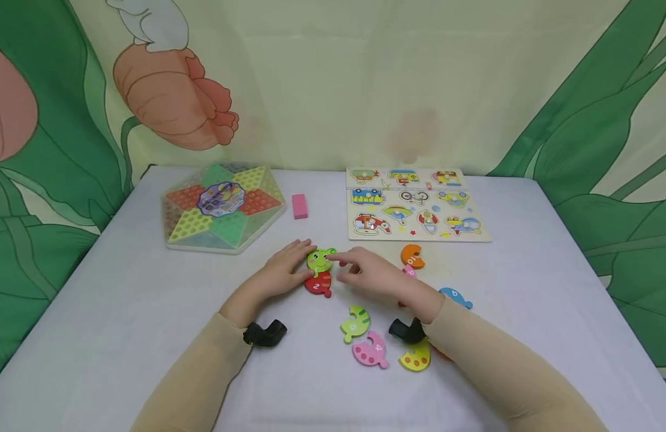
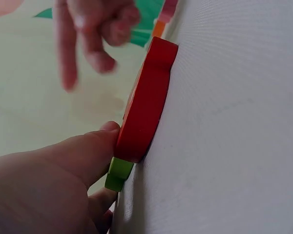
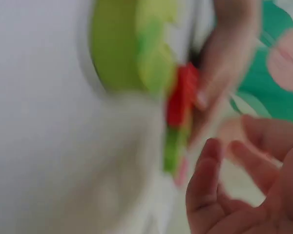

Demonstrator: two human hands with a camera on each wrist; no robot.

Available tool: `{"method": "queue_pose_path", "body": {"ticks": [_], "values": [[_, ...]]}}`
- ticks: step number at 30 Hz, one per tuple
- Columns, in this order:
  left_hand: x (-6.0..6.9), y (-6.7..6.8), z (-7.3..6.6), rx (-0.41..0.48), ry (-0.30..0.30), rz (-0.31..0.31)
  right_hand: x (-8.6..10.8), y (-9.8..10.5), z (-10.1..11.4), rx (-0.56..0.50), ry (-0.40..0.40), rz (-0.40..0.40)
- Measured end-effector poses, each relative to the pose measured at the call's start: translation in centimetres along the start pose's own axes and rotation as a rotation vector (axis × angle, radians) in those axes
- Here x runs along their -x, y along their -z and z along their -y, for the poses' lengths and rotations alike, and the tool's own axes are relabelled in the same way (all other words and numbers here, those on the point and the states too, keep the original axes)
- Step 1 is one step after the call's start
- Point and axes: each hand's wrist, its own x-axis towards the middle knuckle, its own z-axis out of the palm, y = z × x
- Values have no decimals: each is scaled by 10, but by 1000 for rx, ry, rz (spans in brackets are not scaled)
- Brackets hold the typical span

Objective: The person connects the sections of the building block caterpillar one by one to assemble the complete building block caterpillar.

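Note:
A green caterpillar-head puzzle piece [image 1: 317, 259] with a smiling face lies flat, joined to a red piece [image 1: 318, 283] marked 2. My left hand [image 1: 279, 270] rests against their left side, fingers extended near the head and thumb touching the red piece, as the left wrist view also shows. Over the head's right edge, my right hand [image 1: 371, 271] points its index finger, with the other fingers loosely bent and nothing held. The left wrist view shows that right hand [image 2: 95, 29], blurred, apart from the red piece [image 2: 145, 102].
Nearby lie a light green piece [image 1: 356, 324], pink piece [image 1: 369, 351], yellow piece [image 1: 416, 358], orange piece [image 1: 411, 256] and blue piece [image 1: 456, 297], some partly under my right arm. Behind stand a hexagonal box [image 1: 225, 207], pink block [image 1: 299, 206] and vehicle puzzle board [image 1: 414, 204].

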Motion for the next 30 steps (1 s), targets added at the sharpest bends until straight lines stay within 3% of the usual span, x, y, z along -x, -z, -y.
{"method": "queue_pose_path", "body": {"ticks": [5, 10, 17, 21, 28, 30], "values": [[0, 0, -2, -2, -19, -9, 39, 31, -26, -150, 48, -53], [1, 0, -1, -24, -14, -4, 85, 38, -53, -63, 5, -75], [2, 2, -2, -16, 5, 8, 137, 29, -84, -139, 0, 55], [2, 2, -2, -13, 18, 16, 153, 22, -95, -142, -9, 60], [2, 2, -3, -13, 8, 11, 163, 10, -102, 71, -3, 56], [2, 2, -3, -14, 11, 14, 164, 9, -103, 81, -4, 70]]}}
